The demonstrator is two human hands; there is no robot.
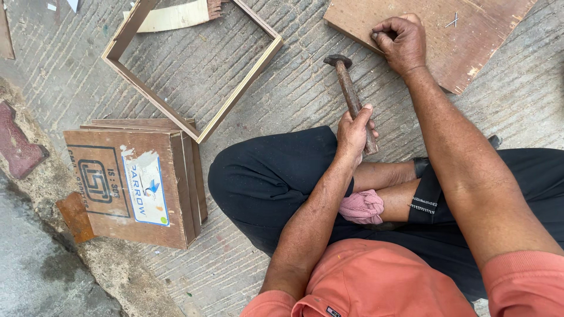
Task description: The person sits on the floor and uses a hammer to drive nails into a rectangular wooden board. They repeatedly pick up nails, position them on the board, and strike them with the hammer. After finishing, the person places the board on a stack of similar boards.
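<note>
My left hand (354, 130) grips the wooden handle of a hammer (351, 91), whose dark metal head points away from me over the ribbed concrete. My right hand (402, 41) rests on a brown plywood board (470, 44) at the top right. Its fingers are curled and pinched together near the board's left edge, and I cannot make out anything between the fingertips. Two small nails (452, 22) lie on the board to the right of that hand. I sit cross-legged in black trousers and an orange shirt.
An open square wooden frame (235, 97) lies on the ground at the top centre, with a pale strip of wood (173, 17) behind it. A stack of plywood panels with a printed label (135, 185) sits at the left. A pink cloth (363, 206) lies on my lap.
</note>
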